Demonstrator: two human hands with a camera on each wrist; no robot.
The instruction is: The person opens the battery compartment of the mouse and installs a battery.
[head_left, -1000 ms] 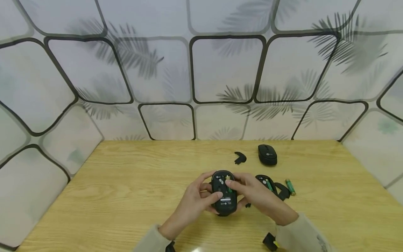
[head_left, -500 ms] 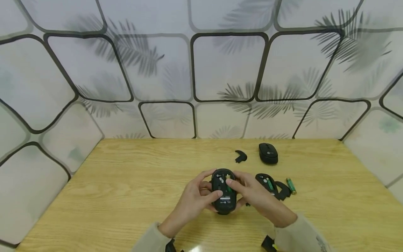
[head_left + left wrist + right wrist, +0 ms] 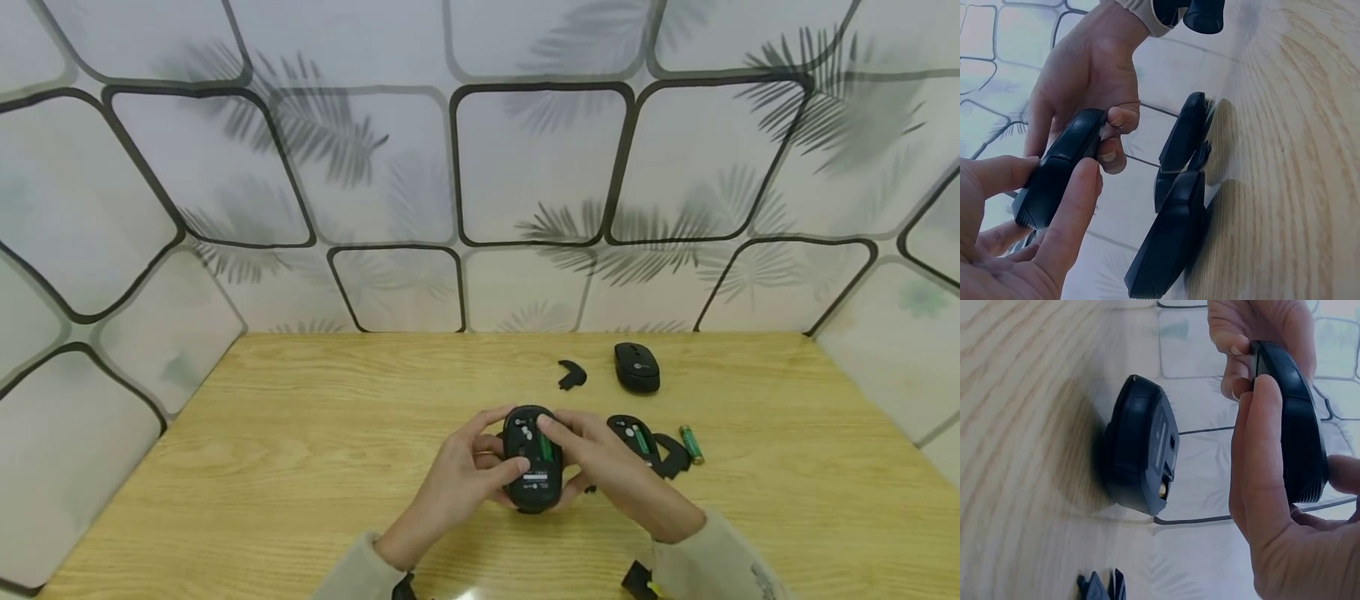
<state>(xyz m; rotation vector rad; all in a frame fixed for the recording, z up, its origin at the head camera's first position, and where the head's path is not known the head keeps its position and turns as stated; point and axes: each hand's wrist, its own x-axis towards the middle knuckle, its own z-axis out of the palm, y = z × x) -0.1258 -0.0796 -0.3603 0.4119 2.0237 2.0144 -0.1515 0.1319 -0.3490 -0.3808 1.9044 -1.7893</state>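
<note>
As both our hands clamp the held mouse [image 3: 534, 493] underside-up above the table [image 3: 300, 433], the step in hand looks to be seating a battery. Our left hand [image 3: 467, 467] grips one side, thumb laid on the underside and the other fingers around the edge and behind. Our right hand [image 3: 596, 450] pinches the other side, its thumb at the upper end of the green battery [image 3: 546, 450], which lies lengthwise in the uncovered compartment. That thumb hides the battery's tip, so we cannot tell whether it is fully home. Just to the right, the second mouse [image 3: 621, 427] lies on its back with a battery showing, the nearer cover [image 3: 677, 457] beside it and a loose battery [image 3: 692, 445] beyond; farther back are the smaller dark piece [image 3: 573, 375], perhaps a cover as well, and the upright mouse [image 3: 637, 369]. We judge that the next move calls for firm thumb pressure until the battery sits level, with our left hand steadying the shell; after that, a matching cover would be wanted. Pressing at a slant could make the battery spring out.
</note>
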